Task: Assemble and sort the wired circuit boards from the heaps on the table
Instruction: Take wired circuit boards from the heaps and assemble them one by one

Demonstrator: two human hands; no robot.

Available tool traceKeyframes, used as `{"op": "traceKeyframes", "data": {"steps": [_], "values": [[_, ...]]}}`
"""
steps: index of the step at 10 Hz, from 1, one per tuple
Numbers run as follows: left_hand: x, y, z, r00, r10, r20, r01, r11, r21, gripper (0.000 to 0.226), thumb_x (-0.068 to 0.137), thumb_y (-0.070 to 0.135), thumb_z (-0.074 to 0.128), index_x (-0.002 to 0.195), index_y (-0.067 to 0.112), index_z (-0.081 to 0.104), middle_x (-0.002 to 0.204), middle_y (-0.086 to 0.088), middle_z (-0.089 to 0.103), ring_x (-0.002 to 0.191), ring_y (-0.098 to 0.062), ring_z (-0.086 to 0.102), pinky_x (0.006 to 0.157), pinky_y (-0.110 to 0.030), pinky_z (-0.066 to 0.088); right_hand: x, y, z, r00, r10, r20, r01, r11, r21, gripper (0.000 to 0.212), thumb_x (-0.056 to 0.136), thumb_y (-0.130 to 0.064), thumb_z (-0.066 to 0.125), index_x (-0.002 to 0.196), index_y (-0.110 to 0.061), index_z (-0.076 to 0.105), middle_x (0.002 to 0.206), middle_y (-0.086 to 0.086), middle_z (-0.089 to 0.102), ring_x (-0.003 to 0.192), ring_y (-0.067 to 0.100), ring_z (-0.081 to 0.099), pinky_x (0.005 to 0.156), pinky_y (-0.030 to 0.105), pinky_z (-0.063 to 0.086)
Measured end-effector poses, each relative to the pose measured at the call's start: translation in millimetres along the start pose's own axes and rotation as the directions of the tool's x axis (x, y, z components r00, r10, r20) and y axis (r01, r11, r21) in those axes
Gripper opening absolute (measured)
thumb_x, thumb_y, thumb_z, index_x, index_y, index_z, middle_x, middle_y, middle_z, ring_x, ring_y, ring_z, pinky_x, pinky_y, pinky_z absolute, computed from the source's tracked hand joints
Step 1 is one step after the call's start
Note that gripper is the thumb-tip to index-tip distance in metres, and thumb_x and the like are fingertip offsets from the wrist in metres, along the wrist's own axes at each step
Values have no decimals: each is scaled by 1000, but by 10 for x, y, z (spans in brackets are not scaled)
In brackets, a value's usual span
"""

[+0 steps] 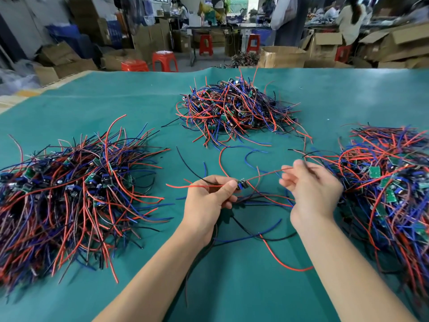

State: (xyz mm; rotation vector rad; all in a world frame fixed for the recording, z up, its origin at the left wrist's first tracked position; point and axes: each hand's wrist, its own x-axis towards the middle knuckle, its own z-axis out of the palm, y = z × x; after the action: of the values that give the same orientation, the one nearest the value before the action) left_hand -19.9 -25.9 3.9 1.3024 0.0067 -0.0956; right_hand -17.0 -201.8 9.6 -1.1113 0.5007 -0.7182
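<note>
Left hand is gripping the board and wires; right hand, blurred, is seemingly pinching the red wire, best drawn out slowly to avoid snagging.

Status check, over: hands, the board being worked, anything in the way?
Left hand grips small wired board. Right hand pinches its red wire. Loose wires tangled under both hands; three heaps around, none blocking.

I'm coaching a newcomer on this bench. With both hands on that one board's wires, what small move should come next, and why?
Probably draw the right hand outward along the red wire it pinches, since the left hand grips the small wired circuit board while other loose wires cross beneath it on the green mat.
</note>
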Motion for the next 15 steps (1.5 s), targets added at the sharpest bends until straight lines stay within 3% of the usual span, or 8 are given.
{"op": "traceKeyframes", "data": {"steps": [2, 4, 7, 9, 10, 12, 14, 15], "values": [[25, 17, -37, 998, -40, -52, 31, 986, -165, 11, 97, 4, 58, 100, -3, 67, 88, -10, 72, 59, -8, 59, 57, -15, 49, 31, -105, -45, 992, -110, -54, 100, 982, -161, 13, 96, -21, 58, 91, -12, 66, 75, 15, 75, 49, 19, 66, 44, 28, 50], [-2, 30, -51, 999, -38, 21, 41, 985, -168, 14, 98, 7, 58, 100, -1, 70, 91, -10, 75, 61, -11, 58, 59, -17, 50, -470, 24, 136, 854, -167, 493, 486, 595, -641, 27, 90, -48, 67, 80, -25, 75, 66, -12, 71, 66, 7, 66, 71, 34, 53], [13, 1, -58, 999, -10, 46, 13, 997, -78, 13, 96, 8, 61, 97, -1, 71, 76, -10, 68, 63, -14, 59, 60, -20, 49, -464, -65, 114, 734, -61, 677, 506, 713, -485, 11, 85, -37, 76, 80, -27, 77, 74, -20, 74, 82, 1, 69, 75, 16, 46], [-2, -4, -20, 998, 8, 69, -5, 999, -42, 18, 97, 10, 61, 86, 6, 74, 77, -8, 73, 60, -11, 60, 56, -18, 49, -438, -84, 101, 732, -213, 647, 601, 649, -466, 11, 82, -21, 84, 83, -30, 77, 71, -31, 66, 86, -16, 60, 77, 0, 37], [1, 5, -19, 997, -3, 77, 8, 998, -57, 20, 99, 12, 58, 89, 6, 74, 81, -9, 73, 61, -11, 59, 56, -17, 48, -439, -66, 112, 739, -332, 587, 648, 588, -483, 8, 84, -24, 82, 91, -25, 80, 82, -28, 64, 98, 4, 59, 84, 1, 33], [-3, 26, -3, 997, -28, 74, 36, 993, -114, 18, 98, 13, 58, 98, 3, 72, 81, -4, 73, 59, -8, 57, 56, -15, 46, -371, -36, 127, 845, -406, 348, 530, 728, -435, 9, 88, -32, 76, 91, -25, 78, 90, -10, 76, 97, 18, 68, 93, 39, 51], [25, 35, -46, 997, -38, 71, 45, 994, -96, 21, 100, 9, 54, 91, 3, 72, 73, -1, 68, 59, -6, 54, 57, -14, 45, 28, -514, -59, 843, -537, 27, 521, 805, -284, 6, 90, -28, 69, 93, -28, 74, 76, -26, 70, 76, -6, 61, 81, 36, 54], [41, 46, -80, 994, -72, 76, 82, 989, -127, 21, 101, 9, 54, 89, 3, 71, 73, -2, 67, 59, -6, 55, 56, -13, 46, 904, -739, -1012, 820, -557, 135, 560, 729, -395, 8, 87, -28, 70, 90, -32, 75, 74, -25, 71, 74, -4, 63, 77, 35, 55]]}}
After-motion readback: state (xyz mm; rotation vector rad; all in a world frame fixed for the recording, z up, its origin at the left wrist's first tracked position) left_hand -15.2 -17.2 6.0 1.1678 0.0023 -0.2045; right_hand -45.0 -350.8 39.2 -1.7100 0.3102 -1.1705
